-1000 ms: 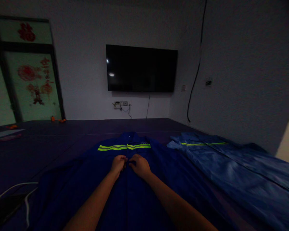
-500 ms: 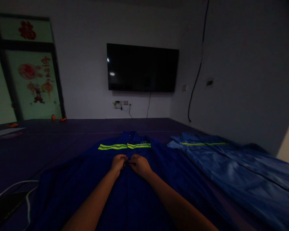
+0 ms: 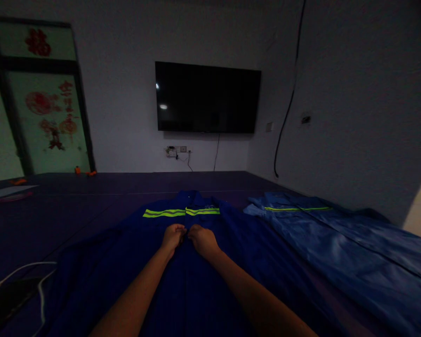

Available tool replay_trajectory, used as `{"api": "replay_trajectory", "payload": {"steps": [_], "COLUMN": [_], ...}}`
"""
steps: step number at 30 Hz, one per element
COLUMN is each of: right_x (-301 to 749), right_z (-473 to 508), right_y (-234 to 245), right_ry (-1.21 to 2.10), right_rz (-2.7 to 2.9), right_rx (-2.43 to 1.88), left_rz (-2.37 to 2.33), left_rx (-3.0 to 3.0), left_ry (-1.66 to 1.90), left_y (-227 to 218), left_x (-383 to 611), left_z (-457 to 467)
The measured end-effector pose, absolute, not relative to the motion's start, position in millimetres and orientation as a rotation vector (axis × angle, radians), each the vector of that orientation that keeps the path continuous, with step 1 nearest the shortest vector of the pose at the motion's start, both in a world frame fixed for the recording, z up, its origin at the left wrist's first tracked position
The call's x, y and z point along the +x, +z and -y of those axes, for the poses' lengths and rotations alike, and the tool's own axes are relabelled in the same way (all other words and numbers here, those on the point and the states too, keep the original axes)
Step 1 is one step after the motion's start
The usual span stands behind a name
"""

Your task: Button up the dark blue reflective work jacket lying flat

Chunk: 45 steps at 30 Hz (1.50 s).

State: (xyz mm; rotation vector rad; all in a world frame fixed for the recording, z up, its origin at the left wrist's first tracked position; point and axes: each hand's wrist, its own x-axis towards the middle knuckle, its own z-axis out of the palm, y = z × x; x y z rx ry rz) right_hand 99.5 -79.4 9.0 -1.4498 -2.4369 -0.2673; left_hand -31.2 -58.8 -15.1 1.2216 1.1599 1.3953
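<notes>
A dark blue work jacket [image 3: 154, 285] lies spread out in front of me, collar at the far end, with a yellow-green and grey reflective band [image 3: 168, 213] across its chest. My left hand [image 3: 173, 237] pinches the jacket's front edge at the centre line, a little below the band. Close beside it, my right hand [image 3: 202, 239] is closed on the other side of the same front opening. The fingertips nearly meet, and the bit of cloth or fastener between them is too dark and small to make out.
To the right lies a second, lighter blue jacket [image 3: 323, 238] with a yellow-green stripe. A white cable [image 3: 40, 290] and a dark object [image 3: 10, 302] are at the lower left. A television [image 3: 206, 98] hangs on the far wall, and a black cable [image 3: 286, 121] dangles at the right.
My right fingers have curled in slightly more at the front edge. Both hands otherwise stay in the same place, and the jackets have not moved.
</notes>
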Motion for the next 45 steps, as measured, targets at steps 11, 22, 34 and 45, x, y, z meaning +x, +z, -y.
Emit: {"api": "replay_trajectory", "payload": {"steps": [11,22,34,45], "right_x": [101.6,100.7,98.8,98.2], "right_z": [77.6,82.7,80.9,77.1], "right_y": [3.4,7.8,6.7,4.2], "right_ry": [-0.101,-0.175,-0.258,-0.302], "right_rz": [2.177,2.208,2.263,2.271], "right_rx": [-1.557,-1.537,-1.572,-1.571], "left_rz": [-1.175,-1.19,-1.293,-1.453], "left_rx": [1.279,1.387,1.638,1.888], "left_ry": [1.422,1.421,1.477,1.476], "left_y": [-16.8,-19.8,-23.1,-11.7], "left_x": [-29.4,-29.4,-29.6,-27.4], "left_z": [58.7,58.7,55.9,67.8]}}
